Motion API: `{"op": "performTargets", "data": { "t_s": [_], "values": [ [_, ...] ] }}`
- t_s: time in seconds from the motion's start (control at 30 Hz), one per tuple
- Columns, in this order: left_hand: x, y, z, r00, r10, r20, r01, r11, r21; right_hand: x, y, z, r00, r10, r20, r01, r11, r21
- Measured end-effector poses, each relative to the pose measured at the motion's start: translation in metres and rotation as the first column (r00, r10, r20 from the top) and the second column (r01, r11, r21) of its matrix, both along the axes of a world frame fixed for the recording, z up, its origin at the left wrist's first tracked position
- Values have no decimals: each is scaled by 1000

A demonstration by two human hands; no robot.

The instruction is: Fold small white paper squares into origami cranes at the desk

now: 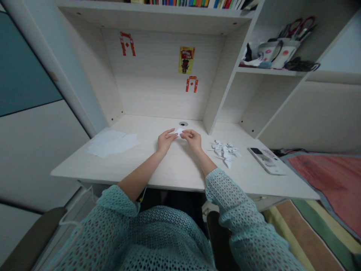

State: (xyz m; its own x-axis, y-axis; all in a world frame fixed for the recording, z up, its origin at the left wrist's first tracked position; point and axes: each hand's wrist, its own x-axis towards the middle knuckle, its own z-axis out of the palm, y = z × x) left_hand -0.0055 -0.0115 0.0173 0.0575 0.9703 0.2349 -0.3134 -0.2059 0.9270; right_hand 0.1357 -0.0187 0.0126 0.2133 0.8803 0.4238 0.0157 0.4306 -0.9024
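Observation:
A small piece of folded white paper (179, 131) is pinched between my two hands above the middle of the desk. My left hand (166, 140) grips its left side with thumb and fingers. From the other side, my right hand (192, 139) holds it with bent fingers. The fingertips cover part of the paper, so its exact shape is hard to make out. To the left lies a spread of flat white paper sheets (113, 143). Right of my right hand is a pile of small folded paper pieces (225, 151) with pointed ends.
A phone (266, 161) lies on the right of the white desk (172, 169). Behind my hands is a round cable hole (183, 124). Cups with pens and scissors (284, 51) stand on the right shelf, and books (194, 3) line the top shelf. A bed (329, 180) adjoins at right.

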Motion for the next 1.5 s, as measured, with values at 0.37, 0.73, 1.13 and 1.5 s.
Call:
{"op": "performTargets", "data": {
  "t_s": [0.37,0.73,1.13,1.5],
  "values": [
    [0,3,-8,993,-89,-80,77,987,-138,7,-9,9,966,-94,240,77,994,78],
    [3,1,-7,999,-38,4,38,988,-153,-3,0,0,992,126,-33,-126,992,-16],
    [1,0,-6,999,-16,-33,11,990,-142,3,5,-6,988,119,-96,-131,982,-136],
    [1,6,-16,962,-170,-213,120,966,-228,0,5,-4,994,54,100,-53,999,-12]
  ]
}}
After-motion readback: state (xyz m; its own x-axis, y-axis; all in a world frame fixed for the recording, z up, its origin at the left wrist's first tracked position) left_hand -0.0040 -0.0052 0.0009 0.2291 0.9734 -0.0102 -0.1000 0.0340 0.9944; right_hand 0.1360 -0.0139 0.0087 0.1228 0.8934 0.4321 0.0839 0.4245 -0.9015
